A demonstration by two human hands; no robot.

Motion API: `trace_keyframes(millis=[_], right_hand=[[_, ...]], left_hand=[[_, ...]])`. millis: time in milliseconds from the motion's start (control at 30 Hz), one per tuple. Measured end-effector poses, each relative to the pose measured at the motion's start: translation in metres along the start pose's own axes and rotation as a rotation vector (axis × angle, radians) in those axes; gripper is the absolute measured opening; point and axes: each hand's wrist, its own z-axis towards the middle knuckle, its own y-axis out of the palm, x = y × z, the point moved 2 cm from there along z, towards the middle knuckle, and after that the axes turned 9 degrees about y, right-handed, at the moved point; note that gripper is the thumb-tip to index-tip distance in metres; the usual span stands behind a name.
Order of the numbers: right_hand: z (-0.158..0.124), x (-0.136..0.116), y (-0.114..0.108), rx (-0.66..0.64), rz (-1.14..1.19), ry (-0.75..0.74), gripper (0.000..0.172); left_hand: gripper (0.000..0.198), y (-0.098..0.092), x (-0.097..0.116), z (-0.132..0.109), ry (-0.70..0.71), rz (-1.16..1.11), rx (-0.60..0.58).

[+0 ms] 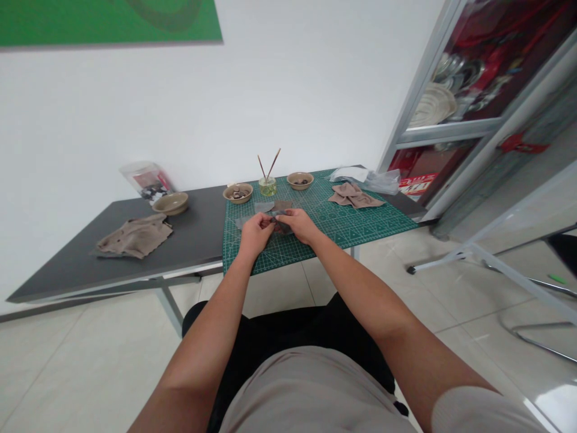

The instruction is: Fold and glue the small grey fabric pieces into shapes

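My left hand point(256, 234) and my right hand point(299, 224) meet over the green cutting mat point(333, 219), fingers pinched together. Between them is a small dark grey piece of thin, cloth-like material point(282, 227), partly covered by my fingers. Just beyond lie a brown cloth scrap point(283, 205) and a pale, see-through sheet point(264, 207). Behind these stand a bowl of small dark and light pieces point(238, 192), a glass jar of yellowish liquid point(267, 187) with two thin sticks point(273, 163), and another bowl with dark pieces point(300, 180).
A crumpled brown cloth point(354, 195) and clear plastic bags point(369, 177) lie at the mat's right. On the dark table point(198, 231) to the left are another brown cloth point(135, 236), a bowl point(171, 204) and a clear container point(146, 179). A white wall rises behind.
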Motion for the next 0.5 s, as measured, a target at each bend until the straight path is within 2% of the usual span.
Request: trace_keyframes(millis=[167,367,500], right_hand=[[0.0023,0.0005,-0.0006,0.019,-0.012,-0.022,0.026],[-0.0008,-0.0024,-0.0011,-0.090,0.067,0.000,0.039],[-0.0004,-0.0019,-0.0026,-0.060,0.046,0.006,0.035]], left_hand=[[0.005,0.0008,0.0054,-0.0023,0.069,0.088,-0.006],[0.008,-0.0022,0.0063,-0.0039,-0.022,0.028,0.065],[0.008,-0.0022,0.0042,-0.0026,0.019,0.052,0.041]])
